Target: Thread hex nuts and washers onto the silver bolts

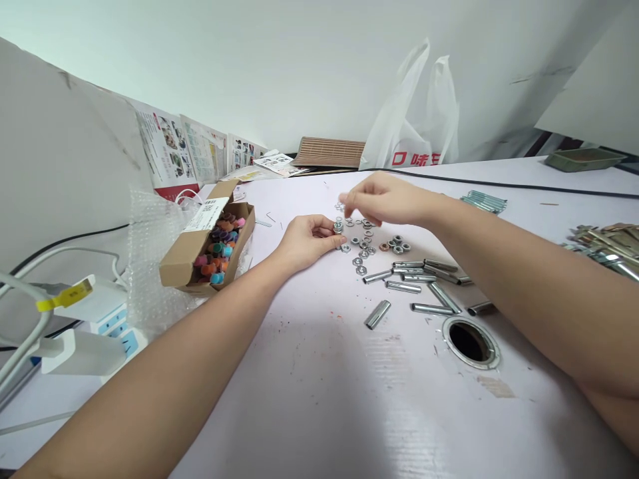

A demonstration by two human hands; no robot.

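Note:
My left hand (312, 241) rests on the table, thumb and fingers curled round a small upright stack of washers (338, 227). Just to its right and a little higher, my right hand (382, 198) hangs with bent fingers pointing down. Its fingertips are drawn together, and I cannot make out anything between them. Below and beside it lie loose flat washers (368, 233) and several hex nuts (398, 249). More nuts (361, 270) form a line nearer to me. Metal sleeves (403, 287) lie in a loose heap under my right forearm, which covers part of them.
To the left stands an open cardboard box (177, 269) of colourful-capped bottles, beside bubble wrap (150, 259) and a power strip (124, 336). A round hole (494, 356) opens in the table at right. Behind are a white plastic bag (414, 126), a black cable (479, 181) and silver rods (484, 201).

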